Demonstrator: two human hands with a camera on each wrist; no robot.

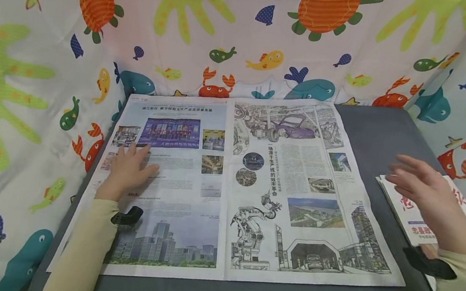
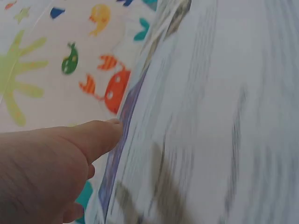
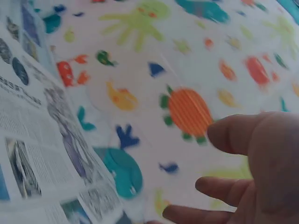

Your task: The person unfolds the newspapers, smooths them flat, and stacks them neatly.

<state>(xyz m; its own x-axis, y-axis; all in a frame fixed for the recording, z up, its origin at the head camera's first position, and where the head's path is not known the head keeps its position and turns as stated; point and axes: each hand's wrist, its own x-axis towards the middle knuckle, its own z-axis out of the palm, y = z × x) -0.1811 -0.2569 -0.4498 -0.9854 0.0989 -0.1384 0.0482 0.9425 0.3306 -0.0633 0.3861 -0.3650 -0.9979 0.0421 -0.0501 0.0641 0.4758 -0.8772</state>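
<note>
An open newspaper (image 1: 298, 171) lies spread across the grey table, its centre fold running front to back. My left hand (image 1: 129, 172) is over its left page, fingers spread and fairly straight; whether they touch the paper I cannot tell. In the left wrist view, the thumb of that hand (image 2: 79, 144) shows beside the page, which looks blurred. To the right of the newspaper, my right hand (image 1: 433, 204) is held up above a folded stack of printed papers (image 1: 409, 216). Its fingers (image 3: 224, 189) are apart, with nothing between them, and part of the stack is hidden behind it.
A white curtain (image 1: 244, 37) printed with sea animals surrounds the back and sides of the table. Grey table surface (image 1: 371, 131) shows between the newspaper and the stack, and along the front edge. Dark bands (image 1: 127, 216) circle both wrists.
</note>
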